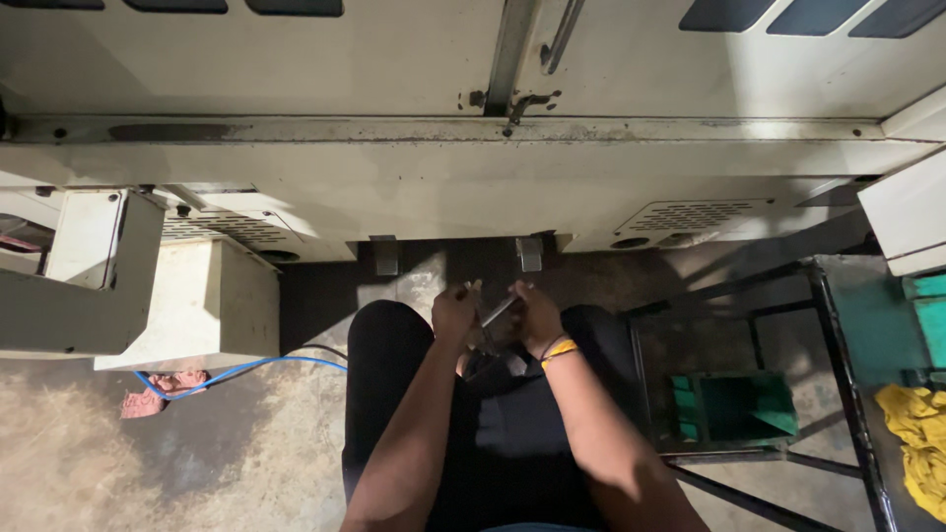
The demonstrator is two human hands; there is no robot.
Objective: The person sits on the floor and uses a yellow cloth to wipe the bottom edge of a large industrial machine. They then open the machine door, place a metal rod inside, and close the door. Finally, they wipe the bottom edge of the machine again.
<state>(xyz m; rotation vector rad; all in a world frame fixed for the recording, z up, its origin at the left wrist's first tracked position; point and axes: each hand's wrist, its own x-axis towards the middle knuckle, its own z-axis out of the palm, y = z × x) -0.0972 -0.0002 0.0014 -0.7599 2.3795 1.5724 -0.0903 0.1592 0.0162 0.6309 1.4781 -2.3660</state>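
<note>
Left hand: bare left hand [453, 313], fingers curled shut, knuckles toward 12 o'clock, just beside the other hand.
Right hand: bare right hand [537, 317], fingers closed, at 3 o'clock of the left.
Forearms: both bare, rising from 6 o'clock and converging toward 12 o'clock.
Right wrist: slightly bent inward.
Legs: dark-trousered, beneath both hands.

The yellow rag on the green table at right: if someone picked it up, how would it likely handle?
The yellow rag lies crumpled in soft folds, so it would probably go limp and drape. It looks like thin cloth, so likely light. Bunched flat on the green table, it seems unlikely to roll or tip.
</note>
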